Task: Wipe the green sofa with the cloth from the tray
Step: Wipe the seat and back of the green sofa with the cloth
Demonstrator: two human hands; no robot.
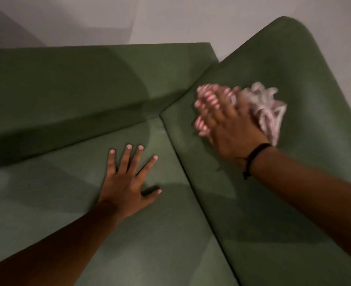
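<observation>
The green sofa (71, 83) fills most of the view, with its seat below and a padded side panel rising on the right. My right hand (230, 129) presses a bunched red-and-white striped cloth (263, 106) against that right panel; the hand and cloth are blurred. A black band circles the right wrist. My left hand (127, 180) lies flat on the seat cushion with its fingers spread, holding nothing. The tray is not in view.
A pale wall (170, 19) stands behind the sofa. A seam (189, 178) runs between the seat cushion and the right panel. The sofa's back cushion spans the upper left.
</observation>
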